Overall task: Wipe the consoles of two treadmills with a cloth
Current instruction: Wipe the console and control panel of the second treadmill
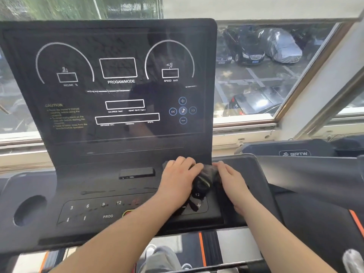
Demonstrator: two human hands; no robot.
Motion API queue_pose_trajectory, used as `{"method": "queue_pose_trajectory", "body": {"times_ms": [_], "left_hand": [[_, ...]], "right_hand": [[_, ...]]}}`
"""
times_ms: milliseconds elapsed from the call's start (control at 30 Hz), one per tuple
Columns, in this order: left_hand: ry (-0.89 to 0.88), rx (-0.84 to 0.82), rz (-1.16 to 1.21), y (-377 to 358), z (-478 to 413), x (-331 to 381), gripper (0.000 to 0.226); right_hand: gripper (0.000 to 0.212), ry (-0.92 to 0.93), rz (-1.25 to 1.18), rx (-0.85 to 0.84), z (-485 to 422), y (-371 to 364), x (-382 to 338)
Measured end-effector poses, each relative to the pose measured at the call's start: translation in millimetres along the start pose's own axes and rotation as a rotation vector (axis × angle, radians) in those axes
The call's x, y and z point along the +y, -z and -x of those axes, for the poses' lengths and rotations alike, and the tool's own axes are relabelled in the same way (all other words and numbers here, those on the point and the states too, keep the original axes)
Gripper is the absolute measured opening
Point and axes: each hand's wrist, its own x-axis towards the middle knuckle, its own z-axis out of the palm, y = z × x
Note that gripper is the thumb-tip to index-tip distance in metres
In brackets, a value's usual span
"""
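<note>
At the "PROGAM/MODE" console [110, 154], left hand [178, 179], right hand [231, 181] on cloth [206, 180]

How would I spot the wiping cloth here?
Find the big black treadmill console by the window. At its lower right, the left hand and right hand nearly meet. The cloth is the dark crumpled bundle between them, the only soft, wrinkled thing on that hard panel.

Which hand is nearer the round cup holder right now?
Left. The left hand grips the dark cloth well to the right of the cup holder; the right hand touches the cloth's far side, farther right.
</note>
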Motion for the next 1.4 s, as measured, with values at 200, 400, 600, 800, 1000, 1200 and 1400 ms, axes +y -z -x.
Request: {"method": "queue_pose_trajectory", "body": {"times_ms": [200, 400, 600, 800, 1000, 1200, 1400], "left_hand": [[0.041, -0.138, 0.186, -4, 63, 43, 0.053], [0.056, -0.13, 0.007, 3, 39, 8, 0.057], [0.167, -0.136, 0.037, 2, 55, 36, 0.057], [0.158, -0.381, 0.346, 31, 55, 25, 0.043], [0.274, 0.089, 0.373, 106, -10, -15, 0.041], [-0.06, 0.213, -0.082, 88, -32, -38, 0.051], [-0.067, 0.217, 0.003, 66, -21, -49, 0.054]], "right_hand": [[0.033, 0.091, 0.09, -0.007, -2, -4, 3], [0.025, 0.149, 0.188, 0.0, -1, -9, 9], [0.044, 0.13, 0.216, 0.035, -7, -12, 17], [0.041, 0.104, 0.105, 0.133, -15, -21, 8], [0.013, 0.122, 0.064, 0.19, -35, -30, -26], [0.036, 0.086, 0.139, 0.205, -47, -44, -20], [0.044, 0.097, 0.226, 0.202, -50, -37, -17]]}}
